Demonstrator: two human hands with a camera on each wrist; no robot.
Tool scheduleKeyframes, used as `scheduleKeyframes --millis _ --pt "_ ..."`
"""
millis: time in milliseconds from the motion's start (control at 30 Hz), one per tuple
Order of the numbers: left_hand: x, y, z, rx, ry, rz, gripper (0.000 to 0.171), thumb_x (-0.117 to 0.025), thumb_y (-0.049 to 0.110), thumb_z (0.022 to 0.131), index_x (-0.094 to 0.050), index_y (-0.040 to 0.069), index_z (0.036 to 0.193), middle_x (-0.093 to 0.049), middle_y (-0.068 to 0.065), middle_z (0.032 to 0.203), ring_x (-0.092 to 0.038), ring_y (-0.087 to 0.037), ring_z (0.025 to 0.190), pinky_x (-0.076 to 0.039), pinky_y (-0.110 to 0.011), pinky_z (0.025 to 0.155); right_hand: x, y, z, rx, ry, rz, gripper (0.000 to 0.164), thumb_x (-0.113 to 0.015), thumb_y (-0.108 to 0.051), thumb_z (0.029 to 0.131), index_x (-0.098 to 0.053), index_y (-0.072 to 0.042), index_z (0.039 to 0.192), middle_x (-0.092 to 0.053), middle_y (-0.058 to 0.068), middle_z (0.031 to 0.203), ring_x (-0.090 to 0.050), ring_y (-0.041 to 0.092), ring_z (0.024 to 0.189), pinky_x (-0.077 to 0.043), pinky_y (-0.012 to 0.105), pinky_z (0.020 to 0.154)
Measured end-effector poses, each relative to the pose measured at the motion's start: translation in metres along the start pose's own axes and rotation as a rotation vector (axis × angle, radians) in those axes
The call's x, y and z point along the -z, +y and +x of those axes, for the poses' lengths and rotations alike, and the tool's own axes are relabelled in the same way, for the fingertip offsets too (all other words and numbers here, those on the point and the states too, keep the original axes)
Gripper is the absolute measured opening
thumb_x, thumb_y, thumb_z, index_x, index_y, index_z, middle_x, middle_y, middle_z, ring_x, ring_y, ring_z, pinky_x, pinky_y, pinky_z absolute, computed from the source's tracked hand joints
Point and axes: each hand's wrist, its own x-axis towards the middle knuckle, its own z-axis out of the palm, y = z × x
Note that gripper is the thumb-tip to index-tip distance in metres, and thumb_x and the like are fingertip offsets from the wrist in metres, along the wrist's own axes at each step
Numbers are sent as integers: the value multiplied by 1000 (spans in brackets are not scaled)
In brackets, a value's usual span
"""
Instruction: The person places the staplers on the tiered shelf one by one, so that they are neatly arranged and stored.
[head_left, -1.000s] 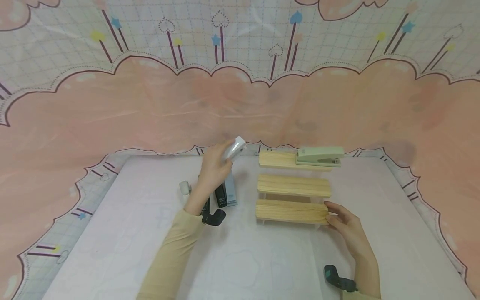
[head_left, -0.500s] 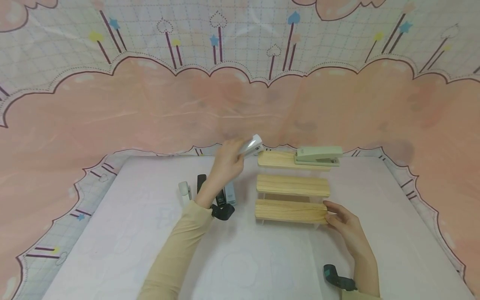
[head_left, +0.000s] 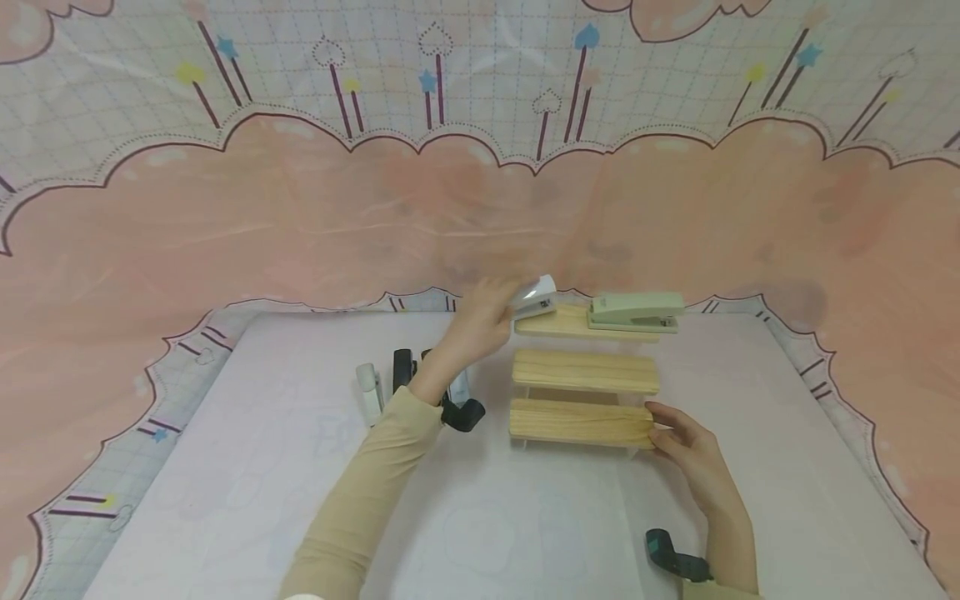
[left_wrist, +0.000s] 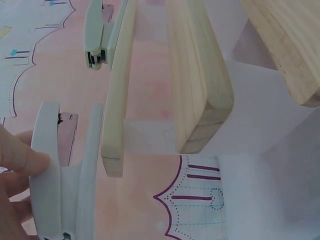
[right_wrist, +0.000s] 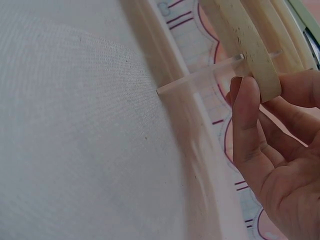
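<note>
My left hand (head_left: 480,321) grips a white stapler (head_left: 536,298) over the left end of the top board (head_left: 572,322) of a three-step wooden rack. In the left wrist view, the stapler (left_wrist: 46,175) lies alongside that board's end, its base facing the wood, with the thumb on its upper arm. A pale green stapler (head_left: 633,315) rests on the right part of the same board. My right hand (head_left: 697,462) pinches the right end of the front board (head_left: 581,422) between thumb and fingers, close up in the right wrist view (right_wrist: 265,65). The middle board (head_left: 585,371) is bare.
Left of the rack, a small white stapler (head_left: 369,393) and a black stapler (head_left: 402,368) lie on the white table (head_left: 225,467). A light blue-grey item (head_left: 459,388) is partly hidden behind the left wrist. A patterned cloth (head_left: 480,217) hangs behind the table.
My left hand has moved right with the white stapler, from above the items on the table to the top board's left end. The right hand keeps its place on the front board.
</note>
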Motion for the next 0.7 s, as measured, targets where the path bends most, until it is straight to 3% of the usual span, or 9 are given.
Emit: scheduleKeyframes --millis 133,333,400,600,700 --pt "0 4 5 -19 -56 17 55 -45 -7 90 -47 14 141 -51 -8 143 -45 -28 133 -34 -44 113 -1 -1 -1 -7 -4 -14 46 -58 -11 94 -46 10 134 -56 -18 110 -63 -5 92 -54 16 78" --pt "-1 8 11 -40 -95 14 56 -47 -7 90 -47 15 142 -50 -6 145 -44 -26 135 -31 -45 115 -1 -3 -1 -36 -7 -44 47 -56 -14 96 -44 6 137 -50 19 131 -60 -9 94 -53 14 79" --pt "-2 9 12 -44 -103 3 56 -47 -7 90 -47 15 141 -50 -7 145 -44 -27 135 -32 -46 115 -1 -3 -1 -36 -10 -47 47 -55 -14 96 -44 6 137 -46 24 135 -60 -10 94 -53 14 80" --pt "-4 11 17 -95 -109 1 54 -47 -9 89 -49 11 140 -52 -9 143 -44 -28 135 -31 -43 116 -1 -4 -2 -25 1 -54 47 -58 -15 95 -46 6 136 -53 6 122 -61 -7 93 -54 16 78" --pt "-7 11 19 -110 -117 4 55 -47 -9 89 -49 12 140 -52 -9 143 -45 -28 135 -30 -41 116 -2 -4 -2 -27 3 -55 48 -58 -15 95 -46 6 136 -53 3 121 -61 -6 92 -54 16 78"
